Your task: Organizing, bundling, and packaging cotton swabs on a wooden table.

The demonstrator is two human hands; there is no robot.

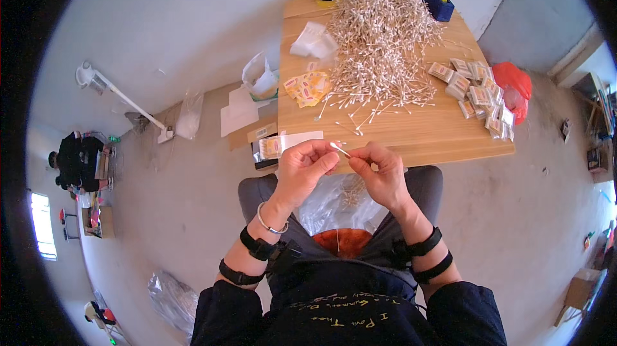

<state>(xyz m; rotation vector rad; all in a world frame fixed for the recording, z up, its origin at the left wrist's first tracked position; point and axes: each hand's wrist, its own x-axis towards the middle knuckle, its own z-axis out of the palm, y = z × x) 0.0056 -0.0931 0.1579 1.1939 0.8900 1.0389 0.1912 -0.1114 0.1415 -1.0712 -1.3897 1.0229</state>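
Note:
In front of my lap, both hands meet around one cotton swab (340,150) with a white tip. The fingers of my left hand (305,169) close about its tip end, while my right hand (384,175) pinches its other end. Just beyond them on the wooden table (424,140) lies a large heap of loose cotton swabs (379,44), a few of them strayed toward the near edge. Below my left hand's fingers, at the table's left corner, sits a small clear pack of swabs (270,147) with a yellow label.
Yellow-and-white printed cards (308,89) and clear bags (313,40) lie left of the heap. Several filled packs (479,92) are piled right, by a red bag (513,89). A blue tape dispenser (435,4) stands at the back. Plastic film (337,201) covers my lap.

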